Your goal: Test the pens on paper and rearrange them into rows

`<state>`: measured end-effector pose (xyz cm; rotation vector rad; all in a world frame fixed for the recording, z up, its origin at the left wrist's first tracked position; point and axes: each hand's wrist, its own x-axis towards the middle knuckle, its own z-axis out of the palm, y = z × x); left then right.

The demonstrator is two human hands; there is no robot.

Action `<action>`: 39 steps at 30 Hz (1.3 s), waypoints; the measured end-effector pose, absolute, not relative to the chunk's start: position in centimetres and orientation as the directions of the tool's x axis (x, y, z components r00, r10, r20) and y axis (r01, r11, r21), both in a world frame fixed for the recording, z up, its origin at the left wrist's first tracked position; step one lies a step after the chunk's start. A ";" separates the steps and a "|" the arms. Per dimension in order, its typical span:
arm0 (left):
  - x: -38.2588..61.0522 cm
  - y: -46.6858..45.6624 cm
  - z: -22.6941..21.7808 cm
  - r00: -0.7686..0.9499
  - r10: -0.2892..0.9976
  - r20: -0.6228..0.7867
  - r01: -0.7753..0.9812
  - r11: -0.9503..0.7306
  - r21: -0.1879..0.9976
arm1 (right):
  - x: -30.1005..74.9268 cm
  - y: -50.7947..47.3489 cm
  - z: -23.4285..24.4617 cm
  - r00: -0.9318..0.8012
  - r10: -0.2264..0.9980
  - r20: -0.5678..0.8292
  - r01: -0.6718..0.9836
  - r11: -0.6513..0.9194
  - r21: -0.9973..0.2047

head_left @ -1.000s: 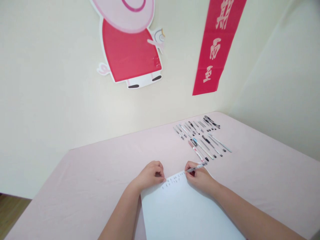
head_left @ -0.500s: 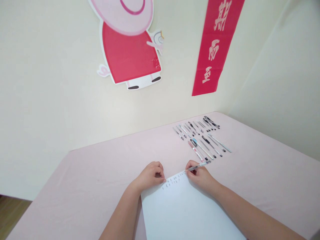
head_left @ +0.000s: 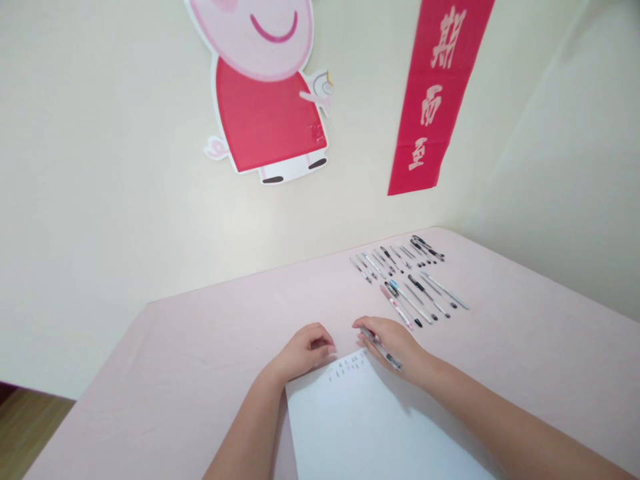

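Note:
A white sheet of paper (head_left: 370, 427) lies on the pink table, with rows of small dark handwritten marks near its top edge. My left hand (head_left: 309, 347) rests at the sheet's upper left corner, fingers curled and thumb side pressing it down. In my right hand (head_left: 395, 343) is a slim clear-and-grey pen (head_left: 381, 348), gripped between thumb and fingers above the upper right part of the sheet. The pen slants, its dark end toward me and its other end by my fingertips. Part of the sheet's right side is hidden by my right forearm.
Several pens and refills (head_left: 425, 297) lie in two slanting rows at the far right of the pink tabletop (head_left: 210, 373). Behind it stands a pale wall (head_left: 125, 167) with a cartoon pig cutout (head_left: 270, 113) and a red banner (head_left: 435, 100).
My right hand has lifted from the written line and turned, so the pen's dark end has swung down toward me. My left hand stays at the corner. The view has shifted slightly.

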<state>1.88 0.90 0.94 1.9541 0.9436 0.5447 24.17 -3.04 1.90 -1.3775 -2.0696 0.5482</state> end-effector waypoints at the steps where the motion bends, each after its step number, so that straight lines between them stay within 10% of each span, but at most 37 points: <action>1: 1.8 0.8 1.0 0.582 0.813 -0.007 0.359 -0.250 0.899 | 23.7 -2.5 2.1 -0.295 0.923 0.249 0.700 0.386 -0.601; 10: 2.1 0.2 2.3 0.632 0.773 -0.053 -0.065 0.120 0.991 | 19.8 0.2 1.6 -0.159 0.969 0.190 0.733 0.245 -0.635; 25: 4.1 -0.3 2.0 0.588 0.799 0.127 0.195 -0.292 0.936 | 20.2 0.4 0.2 -0.146 0.961 0.234 0.721 0.265 -0.640; 39: 4.1 -0.3 1.0 0.545 0.829 0.123 0.393 -0.383 0.836 | 19.7 1.0 -0.5 -0.077 0.997 -0.028 0.218 -0.010 -0.976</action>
